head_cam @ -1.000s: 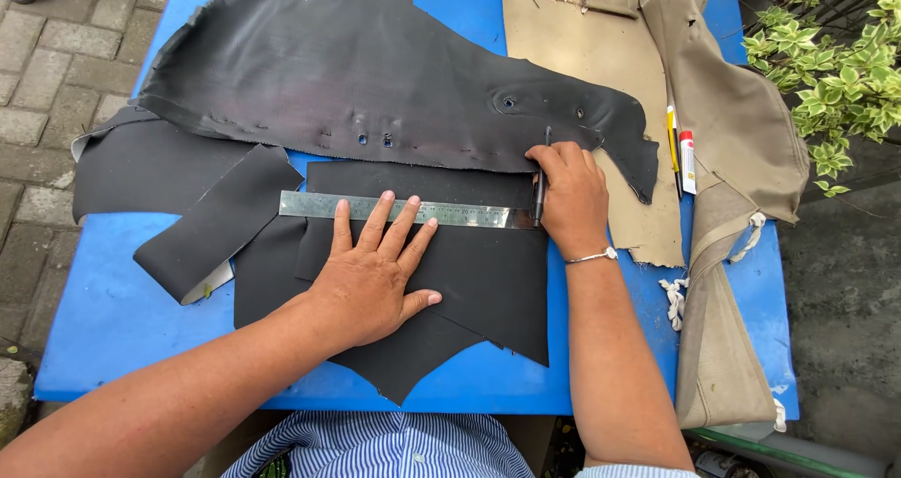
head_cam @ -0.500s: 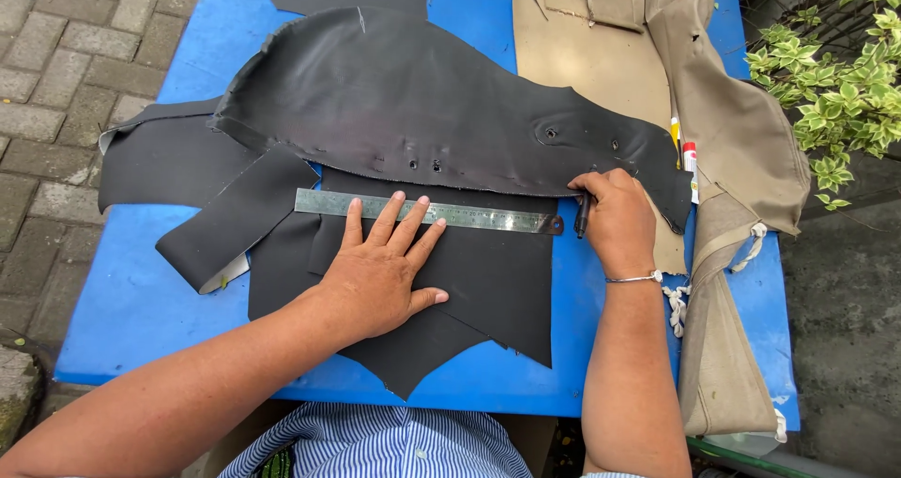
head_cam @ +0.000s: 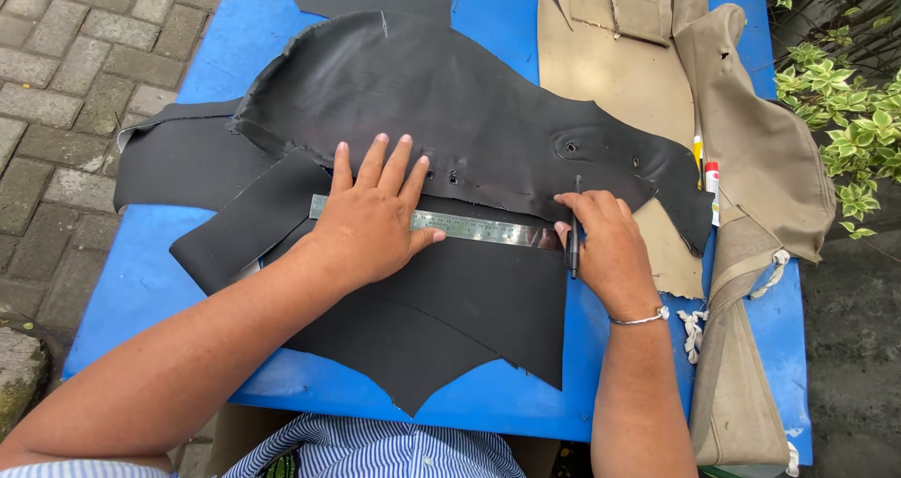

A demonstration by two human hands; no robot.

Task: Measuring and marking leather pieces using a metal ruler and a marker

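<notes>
Left hand (head_cam: 371, 217) lies open, fingers spread, pressing the steel ruler (head_cam: 469, 227) onto black fabric (head_cam: 450, 300) mid-tabletop (head_cam: 141, 281); right hand (head_cam: 610, 248) is closed around a black pen (head_cam: 574, 227) at the ruler's right end. Tan covers (head_cam: 751, 131) occupy the right edge.

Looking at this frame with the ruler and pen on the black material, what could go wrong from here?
1. The left hand covers only the left part of the steel ruler; its free right end by the pen may pivot and skew the line.
2. The black sheet under the ruler lies loose on other pieces and may slide.
3. The curled edge of the large black piece sits close above the ruler and may crowd the right hand.
</notes>
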